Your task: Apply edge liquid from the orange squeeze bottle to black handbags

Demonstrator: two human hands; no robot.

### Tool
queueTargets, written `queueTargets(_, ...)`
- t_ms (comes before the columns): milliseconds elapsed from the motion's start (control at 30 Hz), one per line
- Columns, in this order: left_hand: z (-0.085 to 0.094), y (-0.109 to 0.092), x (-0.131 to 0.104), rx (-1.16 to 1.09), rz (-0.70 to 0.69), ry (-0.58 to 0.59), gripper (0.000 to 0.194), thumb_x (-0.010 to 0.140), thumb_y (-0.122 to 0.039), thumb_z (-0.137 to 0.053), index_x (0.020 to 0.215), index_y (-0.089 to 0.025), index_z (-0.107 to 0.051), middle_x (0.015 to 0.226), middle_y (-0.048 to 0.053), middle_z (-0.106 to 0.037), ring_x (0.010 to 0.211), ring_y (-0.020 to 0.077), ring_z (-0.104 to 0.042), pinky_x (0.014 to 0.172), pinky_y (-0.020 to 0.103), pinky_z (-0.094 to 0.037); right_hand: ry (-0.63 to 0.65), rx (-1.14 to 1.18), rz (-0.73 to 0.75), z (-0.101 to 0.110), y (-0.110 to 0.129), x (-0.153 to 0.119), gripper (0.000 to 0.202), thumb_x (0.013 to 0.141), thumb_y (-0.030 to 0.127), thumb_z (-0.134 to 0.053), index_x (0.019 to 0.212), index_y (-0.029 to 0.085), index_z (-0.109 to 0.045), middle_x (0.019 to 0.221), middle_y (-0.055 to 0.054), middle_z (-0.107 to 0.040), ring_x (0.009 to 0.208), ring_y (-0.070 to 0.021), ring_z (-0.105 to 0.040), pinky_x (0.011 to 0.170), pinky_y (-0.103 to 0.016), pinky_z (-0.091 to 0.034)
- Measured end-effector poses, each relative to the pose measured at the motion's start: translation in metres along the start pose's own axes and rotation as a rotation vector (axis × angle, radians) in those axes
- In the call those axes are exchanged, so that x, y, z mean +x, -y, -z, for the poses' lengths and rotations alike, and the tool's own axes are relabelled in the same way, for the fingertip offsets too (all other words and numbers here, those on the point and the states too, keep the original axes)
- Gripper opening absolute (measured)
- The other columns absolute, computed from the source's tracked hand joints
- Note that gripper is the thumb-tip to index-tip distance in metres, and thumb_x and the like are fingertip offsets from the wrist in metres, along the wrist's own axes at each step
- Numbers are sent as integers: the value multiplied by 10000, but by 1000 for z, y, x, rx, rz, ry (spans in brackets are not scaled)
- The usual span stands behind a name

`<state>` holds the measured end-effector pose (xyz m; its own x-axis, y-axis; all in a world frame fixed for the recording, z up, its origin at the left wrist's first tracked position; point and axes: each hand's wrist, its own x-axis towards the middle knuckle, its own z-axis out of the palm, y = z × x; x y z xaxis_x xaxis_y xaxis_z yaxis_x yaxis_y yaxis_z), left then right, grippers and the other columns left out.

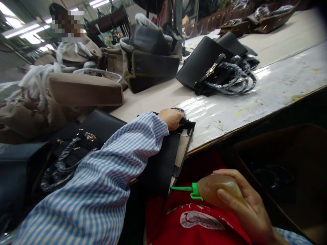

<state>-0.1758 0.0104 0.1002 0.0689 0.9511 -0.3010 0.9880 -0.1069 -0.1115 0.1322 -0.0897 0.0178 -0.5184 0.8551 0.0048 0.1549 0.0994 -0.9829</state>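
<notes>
At the far left, a black handbag with a wrapped strap (74, 149) is seen lying on the table, partly hidden under the striped sleeve (102, 183) of the left arm. The arm is stretched forward and to the right across the view, the forearm laid over a black bag panel (163, 160) that juts past the table edge (255, 122) towards the body. The left hand (171, 118) is closed down on the top corner of this panel, fingers curled over a dark strap end; the fingertips themselves are hidden beneath the hand. A tan lining strip is shown along the panel's right side.

Beyond the hand, a glossy, scuffed stretch of table is left open, running right along the edge. Further back, a tan bag (84, 90), an olive bag (153, 69) and a black bag with a gold clasp (209, 66) are set well apart from the hand.

Below the edge, over a red apron (194, 217), a soft translucent squeeze bottle (219, 190) is held in the right hand (245, 204), fingers wrapped around its body and thumb on top. Its green nozzle (186, 189) is pointed left, towards the lower end of the panel, near it but not touching. The right wrist is bent inward, close to the body. A dark brown box (286, 153) is seen at the right.
</notes>
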Motion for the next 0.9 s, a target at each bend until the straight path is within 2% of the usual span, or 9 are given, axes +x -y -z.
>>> queueTargets(67,0,0,0,-1,3,-3,358,1029,-437,-572,1246,-219,-755,1262,105,-757,1139,285,-708,876,353,-532,-35,12,4,0,1,1,311,944,510,-735,1138,269,-699,864,-29,-805,593,-196,-742,497,-208,-594)
queueTargets(200,0,0,-1,3,7,1,368,1022,-443,-580,1253,-212,-751,1254,110,-759,1138,286,-706,871,352,-533,-186,-52,68,-1,-2,2,303,919,496,-771,1101,259,-721,819,-15,-791,580,-174,-731,517,-179,-592)
queueTargets(367,0,0,-1,2,8,3,378,1023,-456,-574,1261,-221,-750,1252,104,-758,1131,269,-705,873,334,-532,-63,-70,96,1,-8,-3,293,963,442,-736,1204,281,-704,908,-21,-802,613,-174,-733,526,-186,-589)
queueTargets(533,0,-1,-1,1,9,-5,374,1029,-434,-564,1260,-207,-751,1259,116,-759,1135,289,-713,860,356,-536,-143,-112,104,1,-7,0,278,948,435,-756,1166,267,-715,881,-19,-799,609,-170,-728,527,-179,-579)
queueTargets(667,0,0,-1,0,6,-9,368,1024,-434,-570,1257,-215,-752,1264,110,-758,1146,292,-712,857,355,-537,-75,-79,74,-1,-5,-2,315,940,463,-750,1174,255,-723,928,-47,-802,647,-203,-747,516,-212,-585)
queueTargets(800,-1,1,-1,-2,3,-7,366,1022,-443,-569,1246,-220,-755,1260,107,-760,1143,286,-711,862,348,-535,-126,-81,57,-1,-6,-8,328,908,481,-781,1149,265,-734,954,-54,-804,691,-224,-760,566,-242,-619)
queueTargets(900,-1,1,0,-3,3,-7,363,1018,-449,-575,1232,-220,-758,1259,106,-761,1142,283,-710,866,343,-533,-110,-17,-29,-1,-5,-12,357,907,516,-769,1145,253,-725,907,-53,-799,667,-228,-750,540,-248,-613)
